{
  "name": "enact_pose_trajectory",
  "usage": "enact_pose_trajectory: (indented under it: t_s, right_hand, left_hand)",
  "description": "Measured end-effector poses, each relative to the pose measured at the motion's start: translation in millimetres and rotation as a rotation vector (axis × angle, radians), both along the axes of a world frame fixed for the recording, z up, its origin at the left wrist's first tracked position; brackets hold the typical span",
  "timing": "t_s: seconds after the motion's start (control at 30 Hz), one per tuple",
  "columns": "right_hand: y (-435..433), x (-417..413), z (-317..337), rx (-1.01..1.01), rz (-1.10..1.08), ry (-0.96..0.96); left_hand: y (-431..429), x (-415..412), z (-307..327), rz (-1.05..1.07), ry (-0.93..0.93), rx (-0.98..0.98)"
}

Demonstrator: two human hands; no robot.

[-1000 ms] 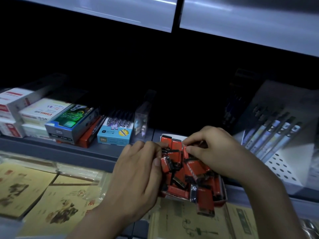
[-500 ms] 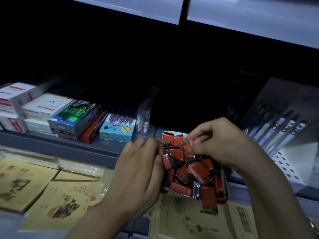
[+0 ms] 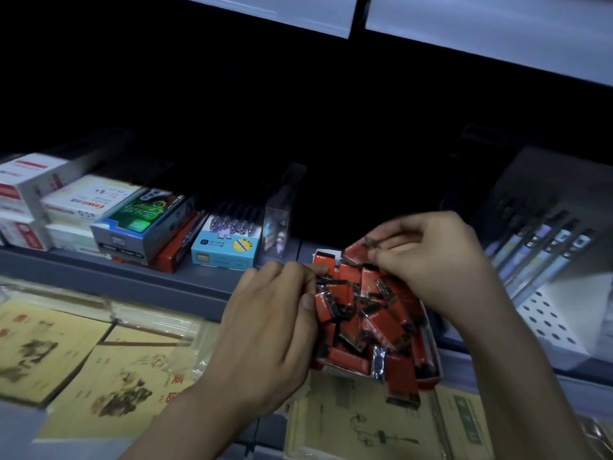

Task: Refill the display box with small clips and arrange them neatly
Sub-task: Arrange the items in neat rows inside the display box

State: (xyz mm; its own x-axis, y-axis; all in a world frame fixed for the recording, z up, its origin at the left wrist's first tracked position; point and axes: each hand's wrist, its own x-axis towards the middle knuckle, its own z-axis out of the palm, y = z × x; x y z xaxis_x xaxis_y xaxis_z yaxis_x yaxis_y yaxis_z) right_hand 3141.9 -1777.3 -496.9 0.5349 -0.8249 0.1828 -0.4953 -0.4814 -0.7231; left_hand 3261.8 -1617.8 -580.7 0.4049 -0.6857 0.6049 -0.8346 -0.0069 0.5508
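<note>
**Both hands at the clip box, one packet pinched up**

Here is the display box (image 3: 431, 381), sitting right of centre at the near edge of the grey shelf (image 3: 139, 280), and it is heaped with clip packets (image 3: 378, 327). They are red and black, lying every which way, not in rows. One of them hangs over the box's near rim.

The right hand (image 3: 434, 260) is over the far end of the heap, its thumb and forefinger closed tight on a red packet (image 3: 356, 250) that is held just above the others, the remaining fingers curled in.

The left hand (image 3: 272, 327) is hard against the left side of the box, fingers curled, with its thumb and forefinger tip touching packets at the edge of the heap. Whether it really grips a packet or the box wall, I cannot tell from here.

To the left on the shelf are a light blue pen box (image 3: 225, 252), a clear plastic case (image 3: 280, 214), a green box (image 3: 146, 220) and white boxes (image 3: 76, 200). On the far right, a row of pens (image 3: 544, 247) leans on a white perforated stand (image 3: 547, 320). Nearer, below the shelf edge, lie yellow paper packs (image 3: 49, 353) in clear wrap.
</note>
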Motion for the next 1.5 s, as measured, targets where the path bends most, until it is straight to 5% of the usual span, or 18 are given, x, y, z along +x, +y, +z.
enact_pose_trajectory:
  t_s: [0.23, 0.73, 1.13, 1.5]
  right_hand:
    - [13.1, 9.0, -9.5, -0.247, 0.07, 0.276]
    - [12.1, 5.3, -11.4, -0.294, 0.042, 0.456]
    - [16.5, 12.5, -12.8, -0.162, -0.029, 0.489]
    - [6.3, 5.9, -19.2, 0.113, -0.045, 0.281]
  left_hand:
    - [-0.8, -1.2, 1.5, 0.012, -0.009, 0.002]
    - [-1.0, -1.0, 0.2, 0.006, 0.01, 0.014]
    - [-0.3, -0.3, 0.7, 0.014, -0.012, 0.021]
    - [-0.2, -1.6, 1.1, 0.017, 0.013, 0.014]
